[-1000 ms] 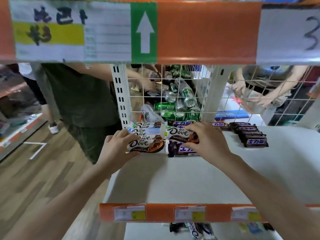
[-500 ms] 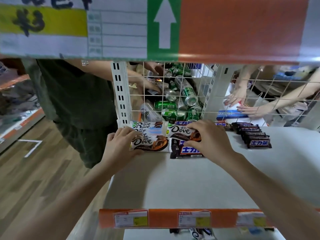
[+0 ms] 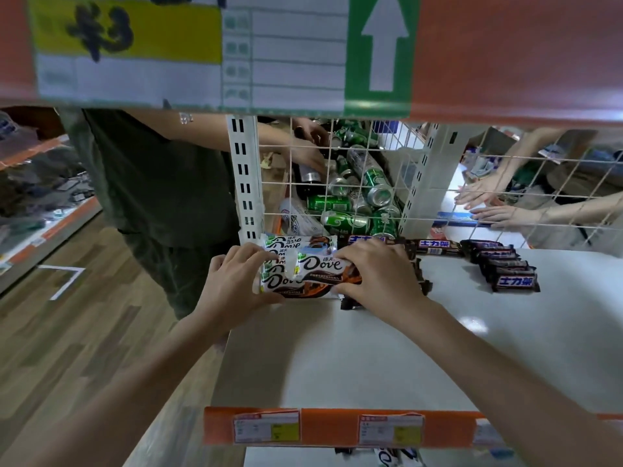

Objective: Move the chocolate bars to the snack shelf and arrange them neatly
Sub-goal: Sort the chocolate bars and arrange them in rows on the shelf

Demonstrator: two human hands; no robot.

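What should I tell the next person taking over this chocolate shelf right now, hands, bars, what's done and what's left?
Left hand: holds the left end of the white Dove bars.
Right hand: fingers curled on the right end of the top Dove bar, covering dark Snickers bars beneath.
Dove bars sit stacked at the shelf's back left corner, overlapping unevenly.
Done: a staggered row of Snickers lies to the right; more bars line the back edge.
Left: square up the Dove stack and straighten the bars under the right hand.
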